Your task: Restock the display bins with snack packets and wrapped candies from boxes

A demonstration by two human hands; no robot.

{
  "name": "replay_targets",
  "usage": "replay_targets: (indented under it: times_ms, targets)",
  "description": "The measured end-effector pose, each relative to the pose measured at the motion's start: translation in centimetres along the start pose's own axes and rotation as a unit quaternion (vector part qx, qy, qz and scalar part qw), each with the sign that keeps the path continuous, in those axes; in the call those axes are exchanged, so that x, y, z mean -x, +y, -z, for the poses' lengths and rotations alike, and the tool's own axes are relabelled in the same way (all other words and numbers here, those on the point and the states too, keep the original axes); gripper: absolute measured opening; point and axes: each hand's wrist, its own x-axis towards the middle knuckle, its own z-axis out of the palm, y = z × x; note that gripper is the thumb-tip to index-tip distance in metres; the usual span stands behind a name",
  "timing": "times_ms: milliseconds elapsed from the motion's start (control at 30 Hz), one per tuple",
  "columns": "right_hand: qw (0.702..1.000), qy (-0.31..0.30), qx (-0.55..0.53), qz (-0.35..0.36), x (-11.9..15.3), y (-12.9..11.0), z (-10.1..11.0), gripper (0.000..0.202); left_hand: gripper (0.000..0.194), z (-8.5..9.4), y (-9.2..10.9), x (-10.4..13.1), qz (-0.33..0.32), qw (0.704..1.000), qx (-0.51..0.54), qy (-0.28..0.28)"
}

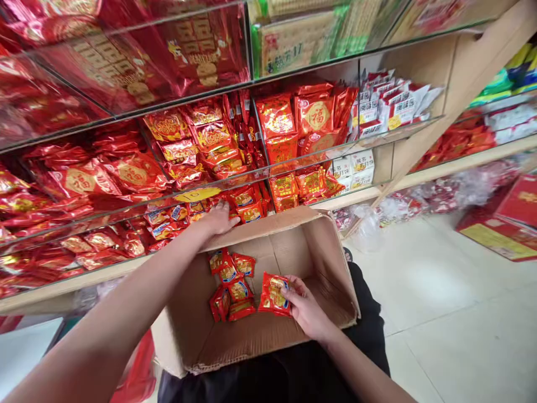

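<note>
Snack shelves (pixel 361 196), left hand (pixel 220 218) outstretched, right hand (pixel 305 307) pinching red packet (pixel 272 293)

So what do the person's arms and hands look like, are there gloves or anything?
No gloves: the left hand and right hand are both bare. No sleeve shows on the left forearm or right forearm, and I see no watch or bracelet. Some fingers are hidden or blurry, so I can't tell about rings.
</note>
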Motion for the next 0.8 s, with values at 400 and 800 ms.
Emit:
replay_targets:
  times_ms: [400, 800]
  targets:
    - [1.0, 0.014, 0.01, 0.005, 0.1, 0.2, -0.1, 0.023, 0.058, -0.4, -1.8, 0.6, -0.064, 0.996, 0.043, 0.04]
    - [0.999, 0.024, 0.026, -0.018, 0.1, 0.3, -0.2, 0.021, 0.035, 1.5, 1.4, 12.5, -0.064, 0.947, 0.256, 0.183]
